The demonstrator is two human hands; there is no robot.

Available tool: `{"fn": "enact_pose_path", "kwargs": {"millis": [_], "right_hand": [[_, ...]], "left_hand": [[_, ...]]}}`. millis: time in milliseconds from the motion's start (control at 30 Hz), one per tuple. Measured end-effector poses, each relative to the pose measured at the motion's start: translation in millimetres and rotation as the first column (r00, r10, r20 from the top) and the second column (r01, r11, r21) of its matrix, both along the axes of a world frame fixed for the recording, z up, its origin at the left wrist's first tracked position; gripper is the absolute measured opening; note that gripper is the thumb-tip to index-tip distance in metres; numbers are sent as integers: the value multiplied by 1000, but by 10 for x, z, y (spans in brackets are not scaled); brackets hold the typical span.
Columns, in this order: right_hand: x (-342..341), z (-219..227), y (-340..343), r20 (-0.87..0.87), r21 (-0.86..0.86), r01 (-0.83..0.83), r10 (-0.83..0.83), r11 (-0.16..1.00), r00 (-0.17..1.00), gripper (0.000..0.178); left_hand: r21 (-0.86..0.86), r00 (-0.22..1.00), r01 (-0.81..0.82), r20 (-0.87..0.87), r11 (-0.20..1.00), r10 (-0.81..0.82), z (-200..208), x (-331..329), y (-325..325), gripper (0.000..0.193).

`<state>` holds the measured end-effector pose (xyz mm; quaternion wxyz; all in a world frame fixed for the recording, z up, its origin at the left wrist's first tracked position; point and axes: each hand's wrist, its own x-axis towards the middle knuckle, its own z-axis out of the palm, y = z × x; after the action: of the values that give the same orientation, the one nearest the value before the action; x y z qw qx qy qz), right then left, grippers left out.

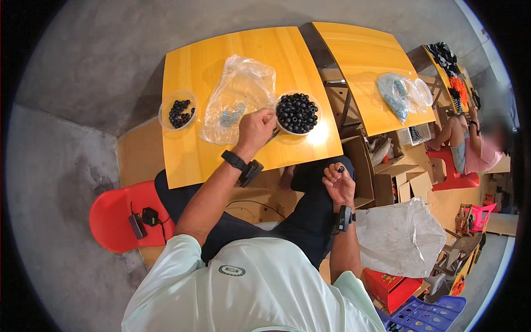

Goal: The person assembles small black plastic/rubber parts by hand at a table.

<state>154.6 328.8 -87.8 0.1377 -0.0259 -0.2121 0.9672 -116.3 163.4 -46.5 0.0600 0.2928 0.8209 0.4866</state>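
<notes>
My left hand [256, 131] is over the yellow table [249, 44], fingers pinched beside a clear round tub heaped with black beads [297, 112]. A thin dark thing [273, 135] shows by its fingertips; I cannot make out what the hand holds. Over my right thigh, my right hand [339, 187] is turned palm up, its fingers curled round a small black bead [341, 170]. An open clear plastic bag [246, 77] lies flat on the table, with small silvery metal pieces [232, 114] in it. At the left edge stands another clear tub with fewer black beads [180, 114].
A second yellow table [365, 50] to the right carries a clear bag of bluish pieces [395, 97]. Cardboard boxes [406, 182] and a white sack [401, 238] lie on my right. A red stool [119, 213] is at my left. Another person [475, 144] sits far right.
</notes>
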Motion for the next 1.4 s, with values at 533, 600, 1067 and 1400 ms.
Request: {"fn": "enact_pose_path", "kwargs": {"millis": [533,600,1067,1400], "right_hand": [[21,39,-20,16,1,23,-23,1000,1000,18],[18,54,-19,19,-4,26,-26,1000,999,18],[24,61,-14,22,20,30,-30,999,999,19],[20,41,-12,12,2,22,-22,1000,1000,17]], "left_hand": [[-437,951,41,-258,899,-169,253,-147,356,27],[-420,954,48,-251,906,-167,244,-164,335,24],[-374,941,70,-283,925,-185,191,-242,302,11],[-391,924,57,-328,919,-196,297,-208,303,14]]}}
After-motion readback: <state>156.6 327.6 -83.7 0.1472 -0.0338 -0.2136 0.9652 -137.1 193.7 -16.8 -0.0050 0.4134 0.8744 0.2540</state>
